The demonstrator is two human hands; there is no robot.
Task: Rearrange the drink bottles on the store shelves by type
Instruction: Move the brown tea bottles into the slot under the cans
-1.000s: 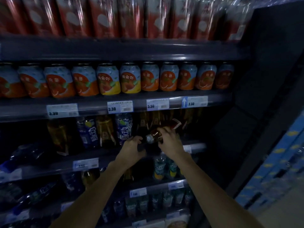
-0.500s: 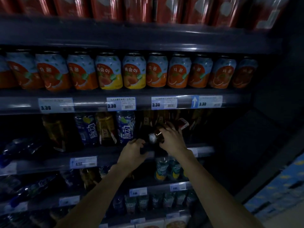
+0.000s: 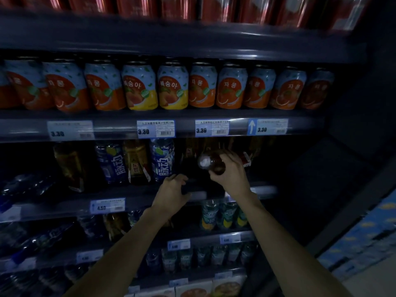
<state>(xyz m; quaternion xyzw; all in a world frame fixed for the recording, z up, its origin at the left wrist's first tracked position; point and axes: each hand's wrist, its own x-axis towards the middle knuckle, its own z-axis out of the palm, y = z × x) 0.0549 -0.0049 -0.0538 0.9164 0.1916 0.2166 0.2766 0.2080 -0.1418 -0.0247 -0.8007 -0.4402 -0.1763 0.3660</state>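
Grey metal shelving [image 3: 192, 42] fills the dim scene, stocked row upon row. On the middle level, right of centre, the right hand [image 3: 230, 175] grips a brown drink bottle [image 3: 215, 165] with a white cap, its fingers and thumb wrapped round the upper body just behind the neck. The bottle is tilted. Its cap points to the near left, clear of the hand, and its body runs under the palm toward the far right, into the dark of the shelf among other brown bottles that stand there.

The left hand [image 3: 171, 190] sits just left of the right hand and slightly lower, apart from the bottle, at the front lip of the same level. Its fingers are curled over the edge. It is too dark there to tell whether they hold anything.

Further left stand two blue-labelled bottles with white characters [image 3: 161, 162], alternating with amber-coloured bottles [image 3: 137, 161]. On the level above is a row of orange-and-blue drink cans [image 3: 232, 88], with two yellow-bottomed cans [image 3: 140, 88] in the middle. White price tags [image 3: 156, 129] line the shelf edge beneath them. Below the right wrist stand green-labelled bottles [image 3: 222, 214].
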